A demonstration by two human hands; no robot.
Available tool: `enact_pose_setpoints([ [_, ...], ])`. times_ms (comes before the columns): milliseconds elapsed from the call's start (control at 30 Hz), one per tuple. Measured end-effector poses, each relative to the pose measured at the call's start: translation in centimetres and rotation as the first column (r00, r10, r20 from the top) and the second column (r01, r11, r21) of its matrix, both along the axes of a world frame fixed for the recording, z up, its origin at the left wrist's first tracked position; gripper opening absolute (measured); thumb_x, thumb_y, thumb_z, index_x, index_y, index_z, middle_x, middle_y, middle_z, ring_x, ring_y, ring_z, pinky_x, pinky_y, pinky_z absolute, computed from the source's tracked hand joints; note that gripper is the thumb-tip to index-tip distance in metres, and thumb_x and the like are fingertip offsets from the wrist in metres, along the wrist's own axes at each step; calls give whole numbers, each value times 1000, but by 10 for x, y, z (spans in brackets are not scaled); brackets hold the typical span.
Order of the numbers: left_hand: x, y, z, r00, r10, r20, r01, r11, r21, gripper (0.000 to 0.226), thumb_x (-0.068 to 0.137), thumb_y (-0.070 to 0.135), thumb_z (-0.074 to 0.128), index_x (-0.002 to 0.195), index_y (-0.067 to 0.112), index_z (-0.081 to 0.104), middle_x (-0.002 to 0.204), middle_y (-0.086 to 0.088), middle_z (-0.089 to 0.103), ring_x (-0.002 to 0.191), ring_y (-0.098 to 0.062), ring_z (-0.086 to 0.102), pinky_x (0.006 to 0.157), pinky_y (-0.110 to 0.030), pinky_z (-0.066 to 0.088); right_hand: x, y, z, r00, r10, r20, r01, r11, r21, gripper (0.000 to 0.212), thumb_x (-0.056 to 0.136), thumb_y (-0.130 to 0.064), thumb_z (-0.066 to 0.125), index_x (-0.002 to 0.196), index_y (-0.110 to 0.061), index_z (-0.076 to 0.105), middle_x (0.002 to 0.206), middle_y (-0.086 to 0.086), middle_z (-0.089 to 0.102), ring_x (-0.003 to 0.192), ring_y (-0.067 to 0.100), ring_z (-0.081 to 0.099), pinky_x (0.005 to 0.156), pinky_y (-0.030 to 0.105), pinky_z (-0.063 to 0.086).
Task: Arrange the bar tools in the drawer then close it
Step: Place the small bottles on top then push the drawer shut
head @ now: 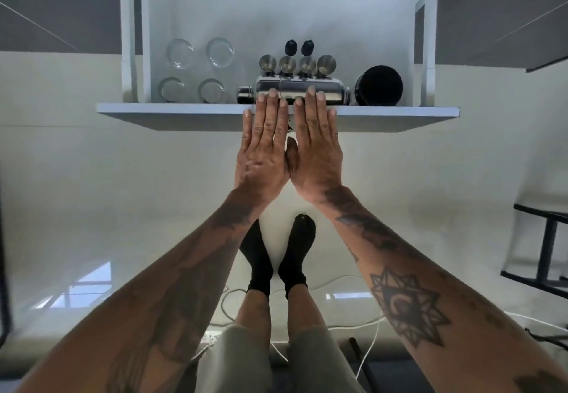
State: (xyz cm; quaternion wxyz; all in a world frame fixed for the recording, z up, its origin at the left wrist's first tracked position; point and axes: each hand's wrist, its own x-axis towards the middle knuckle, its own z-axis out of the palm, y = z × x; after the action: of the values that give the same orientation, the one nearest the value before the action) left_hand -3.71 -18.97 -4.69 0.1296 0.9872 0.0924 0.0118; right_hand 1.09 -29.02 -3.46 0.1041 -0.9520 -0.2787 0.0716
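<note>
Now both flat, open hands, left point(263, 143) and right point(316, 143), holding nothing, press the drawer front point(153, 116), probably to shut it.

A mirror-polished metal shaker point(295, 91) and four brushed steel cups point(297, 64) are gleaming in the smooth matt white drawer point(215, 113), clear glossy glasses point(196, 70) are shining beside them, a black container point(380, 85) is looking matt, and the floor point(92, 208) is showing a glossy sheen.
</note>
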Motion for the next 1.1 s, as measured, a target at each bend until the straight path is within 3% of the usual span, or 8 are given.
enact_pose_setpoints([
  [267,78,30,0,997,55,-47,-52,997,61,55,106,20,20,157,3,7,166,-19,4,154,-34,3,126,-47,2,77,38,-7,998,1,59,4,997,-83,60,103,-25,26,157,-1,12,165,19,8,153,34,5,125,47,5],
  [433,129,39,9,984,137,-117,-126,987,95,65,105,16,30,156,1,-7,165,-20,-10,153,-35,-9,126,-45,0,129,63,8,1000,23,12,-20,984,-178,69,103,-30,29,156,1,-2,165,20,-7,153,35,-7,125,44,-1],
  [567,148,49,17,960,211,-185,-184,971,151,67,105,14,30,154,-2,-12,164,-23,-16,152,-36,-12,126,-44,1,148,82,22,999,29,-22,-33,983,-181,72,104,-34,34,156,2,0,165,21,-7,153,34,-6,126,42,0],
  [700,158,63,18,945,140,-294,-92,981,173,72,106,23,33,154,-1,-14,163,-23,-20,152,-36,-16,126,-44,-1,157,92,22,995,15,-102,-34,982,-185,78,99,-32,50,157,-3,6,165,17,8,152,32,11,126,37,9],
  [833,185,79,24,932,49,-359,-12,994,104,82,101,22,46,156,3,-12,164,-19,-18,152,-33,-16,126,-41,-2,182,100,24,982,25,-187,-60,981,-183,85,95,-27,55,157,-4,3,166,17,-6,154,31,0,126,38,6],
  [1100,206,82,15,908,29,-417,-9,999,51,87,98,18,51,155,1,-13,164,-20,-19,152,-33,-17,126,-42,-2,200,95,15,966,39,-254,-84,982,-167,90,94,-19,57,158,-8,-5,166,14,-14,154,29,-10,126,38,3],
])
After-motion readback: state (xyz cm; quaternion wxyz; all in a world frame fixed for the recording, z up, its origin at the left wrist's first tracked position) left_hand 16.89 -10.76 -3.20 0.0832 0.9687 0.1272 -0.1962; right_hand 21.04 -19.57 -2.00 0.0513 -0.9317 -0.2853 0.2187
